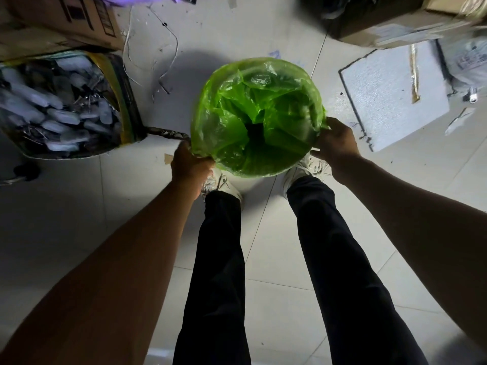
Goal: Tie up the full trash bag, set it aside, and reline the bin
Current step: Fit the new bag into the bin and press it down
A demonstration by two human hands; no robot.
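A round bin stands on the floor just ahead of my feet, wrapped in a bright green plastic liner (259, 114) that is folded over its rim and sags into a dark hollow in the middle. The bin's own wall is hidden under the plastic. My left hand (191, 164) grips the liner's folded edge at the near left of the rim. My right hand (336, 139) pinches the liner edge at the right side of the rim. No tied trash bag is in view.
A large open sack (63, 104) of pale scrap pieces stands to the left, cardboard boxes (52, 19) behind it. White foam boards (392, 98) and a brown box (390, 19) lie at the right. Loose wire (168, 67) lies on the tiled floor beyond the bin.
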